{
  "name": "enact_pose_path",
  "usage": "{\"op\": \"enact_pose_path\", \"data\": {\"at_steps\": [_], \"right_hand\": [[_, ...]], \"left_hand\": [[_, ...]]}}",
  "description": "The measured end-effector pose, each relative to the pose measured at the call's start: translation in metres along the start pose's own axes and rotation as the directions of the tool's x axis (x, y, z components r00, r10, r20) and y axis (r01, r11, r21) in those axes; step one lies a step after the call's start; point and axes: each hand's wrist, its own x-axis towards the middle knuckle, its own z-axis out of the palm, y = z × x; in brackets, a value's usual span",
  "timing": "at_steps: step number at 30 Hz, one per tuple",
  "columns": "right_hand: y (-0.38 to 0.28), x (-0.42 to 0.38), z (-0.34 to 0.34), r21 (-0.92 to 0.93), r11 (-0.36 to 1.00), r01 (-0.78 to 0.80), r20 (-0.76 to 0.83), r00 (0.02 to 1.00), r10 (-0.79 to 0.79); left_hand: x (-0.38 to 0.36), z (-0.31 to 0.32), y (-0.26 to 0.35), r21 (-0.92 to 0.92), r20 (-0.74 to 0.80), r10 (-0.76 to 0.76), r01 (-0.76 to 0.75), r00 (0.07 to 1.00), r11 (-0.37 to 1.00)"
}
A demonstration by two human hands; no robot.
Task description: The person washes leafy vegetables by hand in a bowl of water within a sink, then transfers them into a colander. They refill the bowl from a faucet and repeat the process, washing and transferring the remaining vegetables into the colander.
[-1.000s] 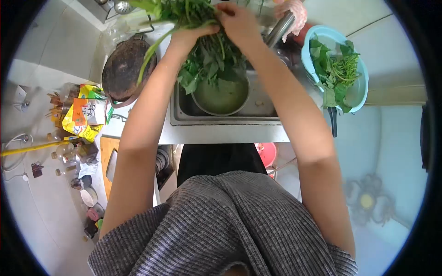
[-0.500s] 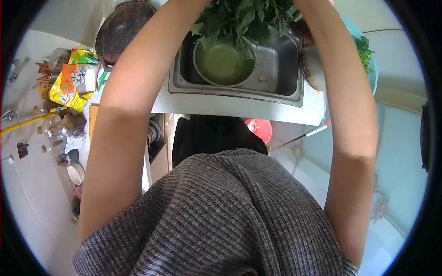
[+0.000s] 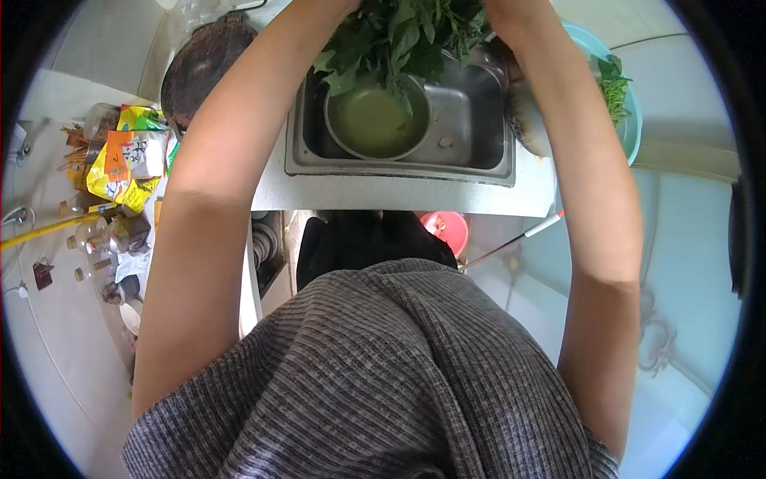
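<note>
A large bunch of leafy greens [image 3: 407,40] hangs between my two hands at the top edge, above the sink. Its lower leaves reach over the rim of a round pot [image 3: 375,124] of cloudy green water, and some tips touch the water. My left hand [image 3: 348,6] is at the left side of the bunch, mostly cut off by the frame edge. On the bunch's right side is my right hand [image 3: 511,14]. The fingers of both hands are hidden. The pot stands in the left part of a metal sink [image 3: 471,112].
At the upper left lies a dark round pan [image 3: 199,68], near yellow food packets [image 3: 120,172] and bottles. A blackened pot [image 3: 528,120] stands right of the sink, beside a light blue basin [image 3: 634,120] with greens. A red bucket [image 3: 451,231] is below the counter.
The view has shifted, so the sink and pot appear slightly lower and further left. Both arms and the greens have moved slightly left in the picture.
</note>
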Motion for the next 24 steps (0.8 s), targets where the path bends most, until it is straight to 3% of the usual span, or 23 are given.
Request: {"op": "enact_pose_path", "data": {"at_steps": [2,6,8,10,11,13,14,16,17,18,19,21,24], "right_hand": [[-0.001,-0.006,0.003,0.094,0.996,-0.006,-0.071,0.997,0.013],[0.003,-0.020,0.001,0.293,0.954,0.057,-0.177,0.984,-0.004],[0.007,-0.031,-0.009,-0.052,0.987,0.154,-0.073,0.985,-0.157],[0.006,-0.035,-0.013,-0.478,0.841,0.253,-0.008,0.956,-0.293],[0.002,-0.039,-0.013,-0.513,0.835,0.200,0.006,0.973,-0.229],[0.000,-0.042,-0.020,-0.596,0.796,0.105,0.049,0.994,-0.095],[0.020,-0.037,-0.022,-0.383,0.825,0.415,0.144,0.909,-0.391],[0.025,-0.035,-0.028,-0.309,0.937,0.162,0.190,0.976,-0.106],[0.023,-0.035,-0.022,-0.092,0.986,0.142,0.264,0.958,-0.113],[0.034,-0.030,-0.026,-0.146,0.988,0.054,0.280,0.960,-0.011],[0.038,-0.031,-0.028,-0.368,0.930,-0.016,0.205,0.974,0.098],[0.043,-0.036,-0.018,-0.222,0.975,-0.029,0.241,0.967,0.084],[0.062,-0.034,-0.002,-0.276,0.961,0.022,0.202,0.979,0.036]], "left_hand": [[-0.001,0.000,-0.001,-0.153,0.075,0.032,-0.021,0.997,0.988],[0.002,-0.002,0.004,-0.052,0.025,0.031,-0.029,0.999,0.998],[0.003,-0.002,0.006,-0.086,0.046,0.054,-0.050,0.997,0.995],[0.000,-0.001,0.015,-0.081,0.029,0.038,-0.036,0.999,0.996],[-0.005,-0.003,0.020,-0.090,0.035,0.117,-0.113,0.993,0.990],[0.006,-0.009,0.011,-0.064,0.045,0.096,-0.093,0.994,0.994],[0.012,-0.010,0.010,-0.050,0.052,0.085,-0.083,0.995,0.995],[0.001,-0.006,0.026,-0.115,0.051,-0.022,0.028,0.998,0.993],[-0.005,-0.004,0.033,-0.145,0.055,-0.077,0.084,0.996,0.986],[-0.003,-0.002,0.033,-0.170,0.053,-0.039,0.048,0.998,0.984],[0.001,-0.001,0.027,-0.196,0.051,-0.004,0.014,0.999,0.981],[0.002,0.004,0.025,-0.238,0.036,-0.019,0.027,0.999,0.971],[0.011,0.006,0.008,-0.331,0.004,-0.063,0.061,0.998,0.942]]}}
